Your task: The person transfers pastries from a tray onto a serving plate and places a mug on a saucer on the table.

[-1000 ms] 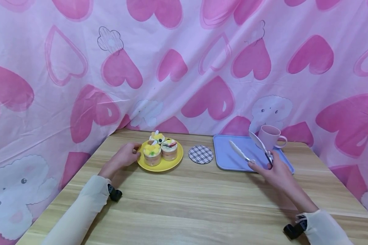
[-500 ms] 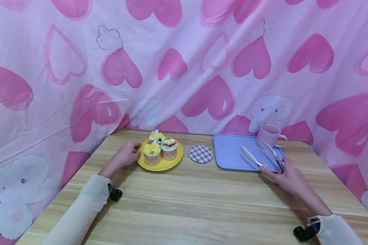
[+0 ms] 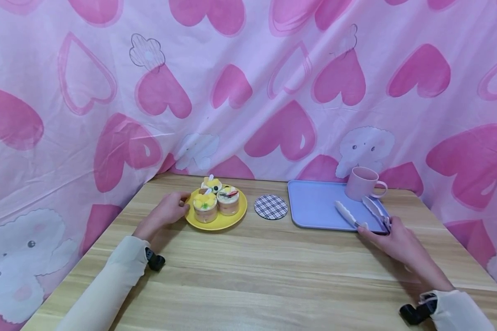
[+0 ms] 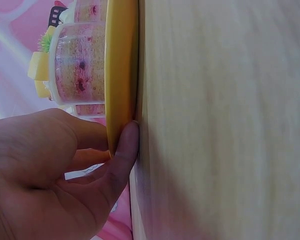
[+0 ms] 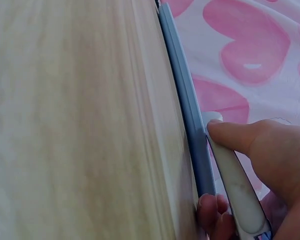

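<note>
At the left, my left hand (image 3: 171,209) pinches the rim of a yellow plate (image 3: 219,225) between thumb and fingers. On that plate stand several clear cups of layered cake: one topped with yellow fruit pieces (image 3: 205,209), one with a red-and-dark topping (image 3: 228,202), another behind (image 3: 212,185). The left wrist view shows the thumb (image 4: 125,145) low at the plate's edge, beside the tabletop. My right hand (image 3: 399,239) holds white-tipped tongs (image 3: 345,214), their arms spread, over the front right of a blue tray (image 3: 314,207). Its thumb (image 5: 230,132) lies along a pale tong handle (image 5: 237,190).
A pink mug (image 3: 361,184) stands at the tray's back right corner, just behind the tong tips. Between plate and tray lies a round checked coaster (image 3: 271,207). A pink heart-patterned cloth (image 3: 269,128) hangs behind the wooden table (image 3: 248,276).
My right hand has moved right and lowered the tongs toward the tray, their tips now beside and below the mug. The left hand and plate have stayed in place.
</note>
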Available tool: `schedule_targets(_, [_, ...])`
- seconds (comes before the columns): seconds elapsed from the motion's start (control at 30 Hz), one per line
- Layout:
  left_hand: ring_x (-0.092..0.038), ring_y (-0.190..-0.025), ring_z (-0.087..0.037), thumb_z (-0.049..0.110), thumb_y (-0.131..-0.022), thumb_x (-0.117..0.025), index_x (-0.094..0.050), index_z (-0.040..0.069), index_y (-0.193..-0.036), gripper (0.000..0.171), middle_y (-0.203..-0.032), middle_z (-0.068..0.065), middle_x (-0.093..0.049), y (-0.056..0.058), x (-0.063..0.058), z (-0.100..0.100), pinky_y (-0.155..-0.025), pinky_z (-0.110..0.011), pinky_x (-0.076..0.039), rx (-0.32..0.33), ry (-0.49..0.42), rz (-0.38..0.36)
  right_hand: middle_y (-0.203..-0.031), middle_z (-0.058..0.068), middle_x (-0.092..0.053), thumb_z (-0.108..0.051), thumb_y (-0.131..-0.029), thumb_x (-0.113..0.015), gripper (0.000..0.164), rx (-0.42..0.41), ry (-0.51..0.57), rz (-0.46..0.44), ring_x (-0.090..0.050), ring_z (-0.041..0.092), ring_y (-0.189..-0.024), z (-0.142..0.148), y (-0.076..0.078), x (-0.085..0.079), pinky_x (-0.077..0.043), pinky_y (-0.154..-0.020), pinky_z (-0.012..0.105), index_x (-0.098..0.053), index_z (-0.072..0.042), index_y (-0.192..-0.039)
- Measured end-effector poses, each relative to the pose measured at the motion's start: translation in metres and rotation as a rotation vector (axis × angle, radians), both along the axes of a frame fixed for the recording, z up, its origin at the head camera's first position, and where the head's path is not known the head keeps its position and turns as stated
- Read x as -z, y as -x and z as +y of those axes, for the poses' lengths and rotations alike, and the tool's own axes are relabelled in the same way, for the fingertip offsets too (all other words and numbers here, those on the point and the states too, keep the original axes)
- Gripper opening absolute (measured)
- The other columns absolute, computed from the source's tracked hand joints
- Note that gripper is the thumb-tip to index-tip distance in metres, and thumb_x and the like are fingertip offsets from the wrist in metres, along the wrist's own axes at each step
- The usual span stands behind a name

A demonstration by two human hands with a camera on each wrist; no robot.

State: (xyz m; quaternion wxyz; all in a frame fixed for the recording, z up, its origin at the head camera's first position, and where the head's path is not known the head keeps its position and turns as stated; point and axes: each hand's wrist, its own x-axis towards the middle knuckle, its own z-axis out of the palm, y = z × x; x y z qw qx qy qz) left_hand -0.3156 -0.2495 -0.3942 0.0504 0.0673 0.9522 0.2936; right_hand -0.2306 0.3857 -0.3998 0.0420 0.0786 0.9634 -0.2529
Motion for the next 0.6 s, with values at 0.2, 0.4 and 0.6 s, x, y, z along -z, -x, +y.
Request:
schedule_targets(0.2, [-0.062,-0.133,-0.041,0.006,-0.107,-0.057,-0.044,-0.011,-0.158,0.056,-0.156,-0.034,-0.053,0.0,-0.001,0.0,-0.11,-0.053,-0.057,0.005,0.001,0.009,-0.155,0.053,-0.024,-0.088,-0.089,-0.058,0.143,0.016,0.003,-0.093,-0.041,0.063,-0.133,0.001,0.0,-0.005,-0.044,-0.11,0.078,-0.003,0.023,-0.16])
schedule_targets(0.4, [-0.062,-0.132,-0.04,0.006,-0.107,-0.057,-0.044,-0.01,-0.158,0.056,-0.156,-0.033,-0.053,0.0,-0.001,0.001,-0.11,-0.053,-0.057,-0.001,-0.001,0.007,-0.15,0.052,-0.03,-0.094,-0.085,-0.054,0.145,0.015,-0.087,-0.127,-0.05,0.061,-0.122,0.002,-0.002,-0.01,-0.055,-0.093,0.074,-0.01,0.023,-0.158])
schedule_targets(0.6, [-0.063,-0.132,-0.041,0.005,-0.107,-0.058,-0.045,-0.011,-0.157,0.055,-0.156,-0.034,-0.053,0.0,0.0,0.001,-0.109,-0.052,-0.058,-0.003,-0.007,0.009,-0.132,0.048,-0.045,-0.09,-0.085,-0.061,0.142,-0.002,-0.116,-0.11,-0.058,0.045,-0.1,0.001,-0.003,-0.01,-0.058,-0.074,0.046,-0.014,0.026,-0.151])
